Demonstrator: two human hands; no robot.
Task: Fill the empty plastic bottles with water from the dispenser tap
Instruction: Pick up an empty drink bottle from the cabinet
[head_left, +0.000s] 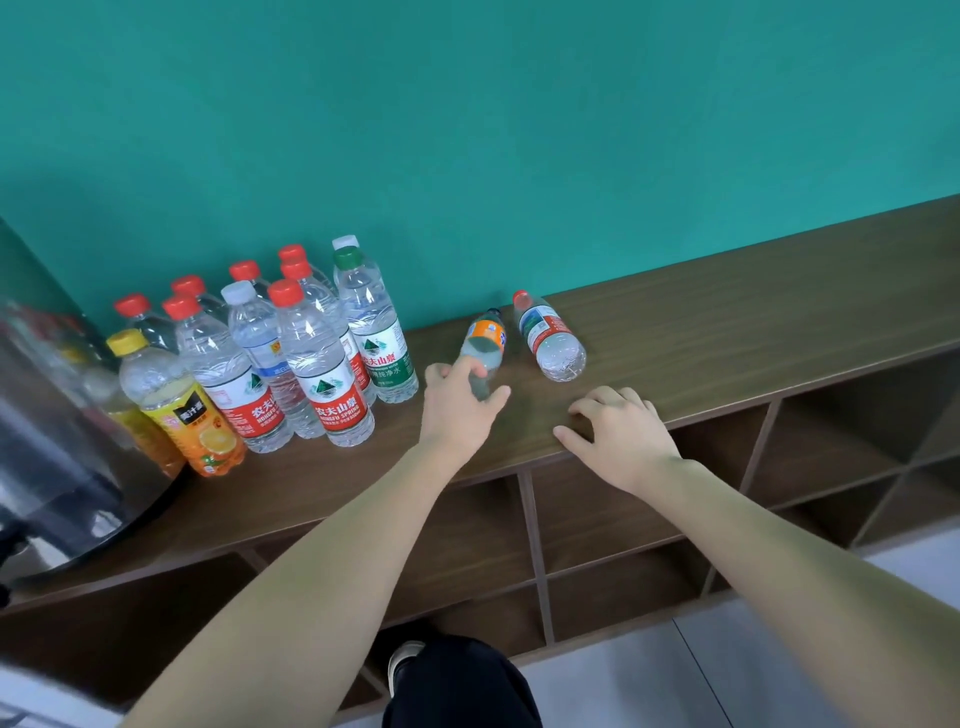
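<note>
My left hand (460, 402) grips the lower part of a clear bottle with an orange label (485, 340), which lies tilted on the wooden countertop (727, 332). Just to its right lies a clear bottle with a red cap and red-and-white label (550, 338), on its side. My right hand (618, 434) rests on the countertop near the front edge, fingers loosely curled, holding nothing. At the far left stands the shiny steel water dispenser (47, 431); its tap is barely in view.
A cluster of several upright capped bottles (306, 353) stands by the green wall, with an orange juice bottle (182, 405) in front left. Open wooden cubbies (597, 525) sit below the counter. My dark trouser leg and shoe (447, 680) show beneath.
</note>
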